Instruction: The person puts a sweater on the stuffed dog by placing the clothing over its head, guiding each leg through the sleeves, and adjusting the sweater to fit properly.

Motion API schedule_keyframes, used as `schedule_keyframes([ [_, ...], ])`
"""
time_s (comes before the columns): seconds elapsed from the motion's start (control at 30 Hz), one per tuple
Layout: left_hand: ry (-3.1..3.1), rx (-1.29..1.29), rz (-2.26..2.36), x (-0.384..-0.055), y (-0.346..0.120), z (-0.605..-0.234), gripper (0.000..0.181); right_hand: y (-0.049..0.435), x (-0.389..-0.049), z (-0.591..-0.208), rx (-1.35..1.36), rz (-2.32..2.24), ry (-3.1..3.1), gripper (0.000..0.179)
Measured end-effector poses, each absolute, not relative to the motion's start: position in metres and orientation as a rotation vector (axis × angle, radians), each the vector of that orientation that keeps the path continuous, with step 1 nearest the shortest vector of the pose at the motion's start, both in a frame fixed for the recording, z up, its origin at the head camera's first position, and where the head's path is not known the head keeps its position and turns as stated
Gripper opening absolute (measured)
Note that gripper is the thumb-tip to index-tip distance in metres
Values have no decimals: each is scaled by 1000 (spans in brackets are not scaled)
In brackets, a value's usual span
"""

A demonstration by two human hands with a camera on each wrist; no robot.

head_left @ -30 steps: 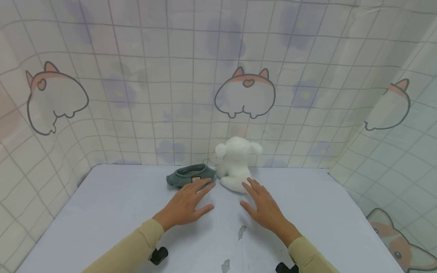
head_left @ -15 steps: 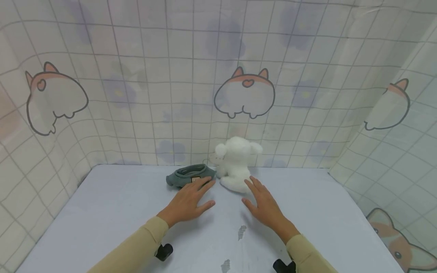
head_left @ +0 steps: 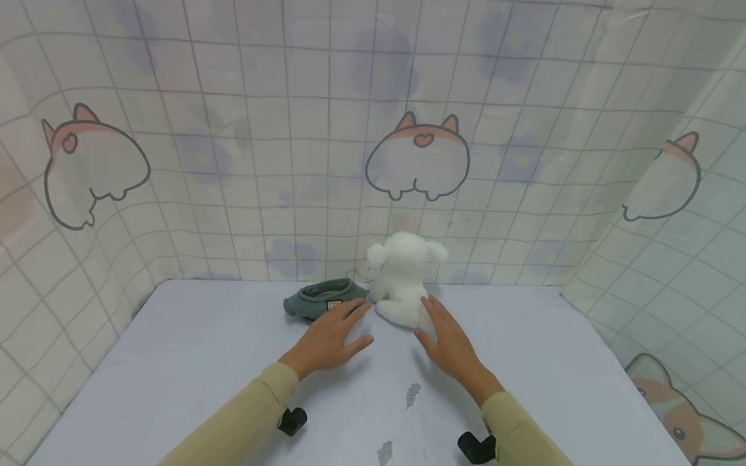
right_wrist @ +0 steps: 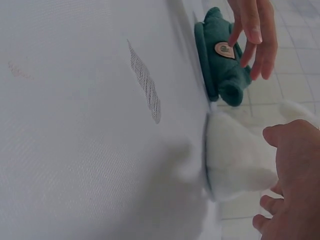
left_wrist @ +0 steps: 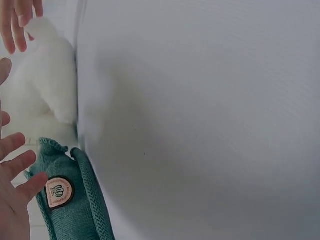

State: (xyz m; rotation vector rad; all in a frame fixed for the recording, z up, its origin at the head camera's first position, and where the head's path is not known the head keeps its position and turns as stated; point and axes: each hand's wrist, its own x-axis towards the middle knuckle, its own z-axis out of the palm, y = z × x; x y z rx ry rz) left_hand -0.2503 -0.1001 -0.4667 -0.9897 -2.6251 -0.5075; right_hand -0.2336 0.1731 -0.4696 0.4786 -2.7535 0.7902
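A white plush toy (head_left: 402, 275) with floppy ears sits near the back of the table, its back toward me. Just left of it lies a small teal knitted garment (head_left: 309, 303), like a doll's sweater, with a pale patch (left_wrist: 60, 192) on its front. My left hand (head_left: 327, 338) hovers in front of the garment, fingers spread and fingertips overlapping its near edge in the head view. Over the table to the right is my right hand (head_left: 453, 346), its fingers extended beside the plush toy's tail end. Both hands are without anything in their grasp.
The white table (head_left: 192, 362) has grey worn spots (head_left: 412, 395) near the middle. A checked curtain with cartoon corgis (head_left: 417, 158) stands behind and at both sides. Black wrist mounts (head_left: 293, 421) hang under the tan sleeves (head_left: 245, 414).
My left hand has drifted forward and to the right. The right hand has edged slightly forward toward the plush toy. Toy and garment stay in place.
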Motion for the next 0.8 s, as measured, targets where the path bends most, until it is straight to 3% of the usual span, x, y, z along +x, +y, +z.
schedule_keyframes([
  [0.8, -2893, -800, -829, -269, -78, -469, 77, 158, -258, -487, 274, 954, -2754, 71],
])
